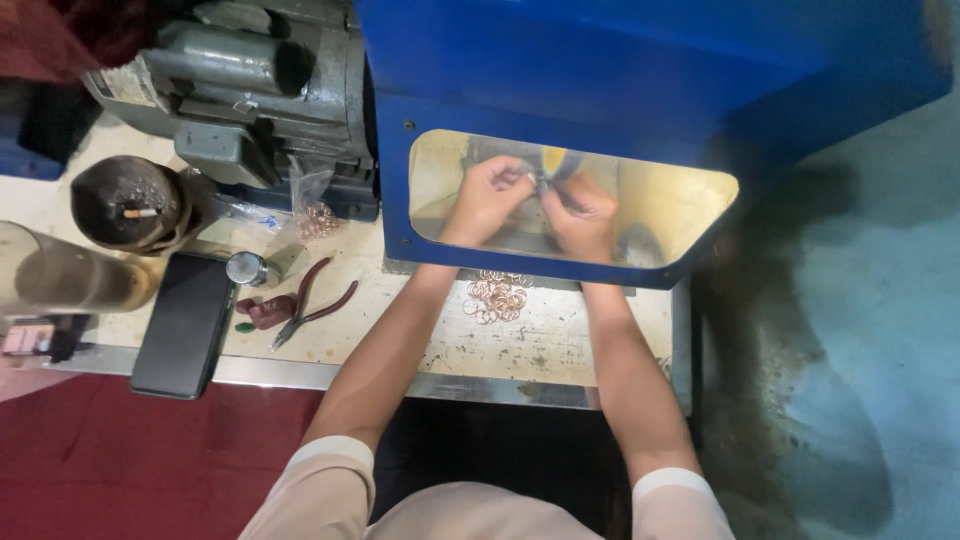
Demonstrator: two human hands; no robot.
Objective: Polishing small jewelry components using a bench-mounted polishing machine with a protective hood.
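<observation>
Left hand (487,197), right hand (583,212) — fingertips together inside blue guard (560,90).

Small thin ring (540,180), held up inside blue machine's lit window, too small for detail. Loose pile of copper-coloured rings (497,296) flat on counter just below window.

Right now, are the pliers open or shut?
Open: the pliers lie on the bench with their dark red handles spread apart.

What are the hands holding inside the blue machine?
Both the left hand and right hand pinch something small between their fingertips behind the machine's window. What it is, or which part, cannot be told.
</observation>
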